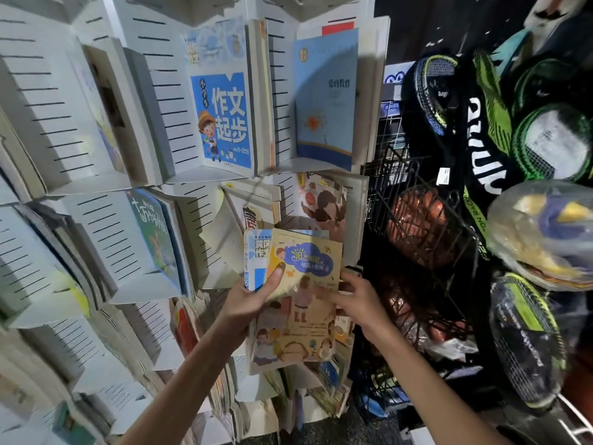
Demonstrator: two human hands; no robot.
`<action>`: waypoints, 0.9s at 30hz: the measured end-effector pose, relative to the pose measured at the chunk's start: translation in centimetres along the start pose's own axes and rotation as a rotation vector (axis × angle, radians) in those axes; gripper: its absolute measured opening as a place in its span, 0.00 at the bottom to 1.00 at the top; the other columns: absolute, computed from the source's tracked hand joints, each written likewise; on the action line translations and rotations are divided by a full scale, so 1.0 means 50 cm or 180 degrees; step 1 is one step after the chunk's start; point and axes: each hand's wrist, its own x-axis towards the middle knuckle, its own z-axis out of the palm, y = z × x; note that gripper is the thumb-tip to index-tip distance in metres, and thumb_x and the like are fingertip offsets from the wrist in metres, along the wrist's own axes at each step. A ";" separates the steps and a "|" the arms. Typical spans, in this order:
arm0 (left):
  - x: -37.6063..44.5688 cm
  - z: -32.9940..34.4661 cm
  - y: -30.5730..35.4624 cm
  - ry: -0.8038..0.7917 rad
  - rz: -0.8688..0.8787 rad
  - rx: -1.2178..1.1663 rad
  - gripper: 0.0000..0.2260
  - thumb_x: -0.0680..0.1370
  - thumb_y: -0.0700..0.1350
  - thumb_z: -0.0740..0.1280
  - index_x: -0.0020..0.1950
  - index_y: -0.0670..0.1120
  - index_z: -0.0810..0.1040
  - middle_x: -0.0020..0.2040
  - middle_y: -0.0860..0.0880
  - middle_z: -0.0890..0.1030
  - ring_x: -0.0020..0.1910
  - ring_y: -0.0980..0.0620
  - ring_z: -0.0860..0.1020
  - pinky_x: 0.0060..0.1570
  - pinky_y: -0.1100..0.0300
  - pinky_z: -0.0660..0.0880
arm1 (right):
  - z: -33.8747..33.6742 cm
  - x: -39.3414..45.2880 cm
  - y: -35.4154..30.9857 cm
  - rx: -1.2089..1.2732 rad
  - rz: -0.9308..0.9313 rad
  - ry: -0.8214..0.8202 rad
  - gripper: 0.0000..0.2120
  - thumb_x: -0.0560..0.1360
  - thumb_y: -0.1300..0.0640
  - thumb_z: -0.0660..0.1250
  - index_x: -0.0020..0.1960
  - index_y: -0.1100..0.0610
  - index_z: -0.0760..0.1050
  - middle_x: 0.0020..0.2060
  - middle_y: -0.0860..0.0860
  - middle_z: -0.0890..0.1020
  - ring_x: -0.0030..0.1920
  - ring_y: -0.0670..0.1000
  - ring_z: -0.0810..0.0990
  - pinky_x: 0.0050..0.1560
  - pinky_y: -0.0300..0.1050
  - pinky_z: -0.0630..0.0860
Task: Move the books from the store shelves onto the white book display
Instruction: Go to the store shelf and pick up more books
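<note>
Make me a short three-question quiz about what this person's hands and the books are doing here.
1. True or false: the left hand grips the yellow cartoon-cover paperback with its thumb on the cover.
2. What is the right hand touching?
A. badminton racket
B. the yellow paperback's right edge
C. wire basket
3. What colour is the slotted book display?

Key: 1 true; 2 B; 3 white.
</note>
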 end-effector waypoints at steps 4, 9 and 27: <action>-0.003 -0.012 0.023 0.0385 -0.0253 0.0046 0.27 0.73 0.67 0.63 0.55 0.46 0.84 0.47 0.45 0.88 0.46 0.45 0.87 0.52 0.48 0.82 | -0.002 0.010 -0.017 0.0063 -0.0024 0.0034 0.18 0.66 0.59 0.81 0.55 0.55 0.82 0.45 0.53 0.88 0.42 0.48 0.86 0.35 0.43 0.80; -0.018 -0.064 0.047 0.0589 0.0039 0.0252 0.25 0.79 0.65 0.57 0.51 0.48 0.85 0.43 0.47 0.88 0.43 0.49 0.87 0.50 0.53 0.79 | -0.021 0.038 -0.053 0.0206 -0.0144 0.0177 0.19 0.67 0.57 0.80 0.57 0.52 0.81 0.45 0.52 0.87 0.40 0.46 0.85 0.31 0.36 0.76; -0.038 -0.119 0.069 0.0617 0.0255 0.0123 0.26 0.81 0.63 0.58 0.59 0.44 0.84 0.52 0.45 0.87 0.53 0.48 0.86 0.56 0.54 0.77 | 0.049 0.207 -0.047 -0.0952 -0.0709 0.1630 0.18 0.84 0.61 0.58 0.73 0.60 0.68 0.63 0.59 0.79 0.61 0.61 0.79 0.52 0.45 0.71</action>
